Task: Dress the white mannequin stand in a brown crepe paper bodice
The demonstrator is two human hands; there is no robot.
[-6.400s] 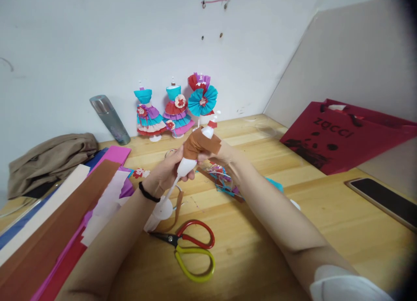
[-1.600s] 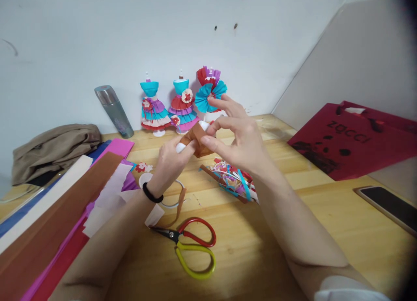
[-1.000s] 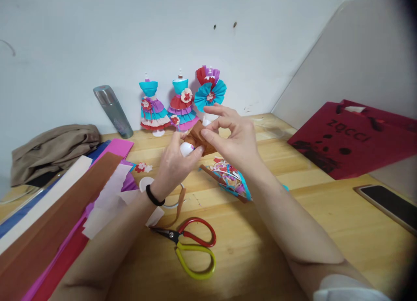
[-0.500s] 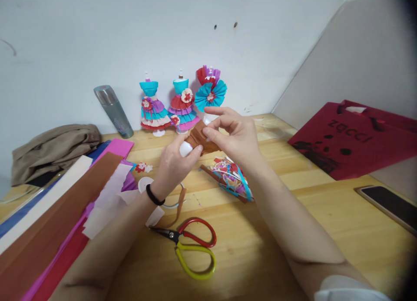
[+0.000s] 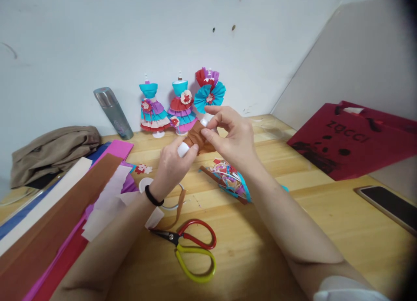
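Observation:
My left hand (image 5: 172, 162) is closed around a small white dress form (image 5: 183, 149), of which only the ends show. Brown crepe paper (image 5: 196, 136) wraps its middle, gathered in folds, and my left thumb presses on it. My right hand (image 5: 233, 133) pinches the paper's right edge between thumb and fingers. Behind my hands stand several small dress forms, among them one in a tiered skirt (image 5: 154, 112), another with a cream flower (image 5: 182, 101) and one bearing a turquoise paper fan (image 5: 209, 97). Scissors with red and yellow handles (image 5: 187, 244) lie below my hands.
Strips of coloured crepe paper (image 5: 61, 196) cover the left side. A heap of paper scraps (image 5: 230, 177) lies under my right wrist. Further out are a grey flask (image 5: 114, 114), a brown cloth (image 5: 55, 151), a red bag (image 5: 352, 140) and a phone (image 5: 389, 205).
My hands keep their hold on the dress form and the brown paper, with only a slight shift. More of the form's white upper end shows above the paper now.

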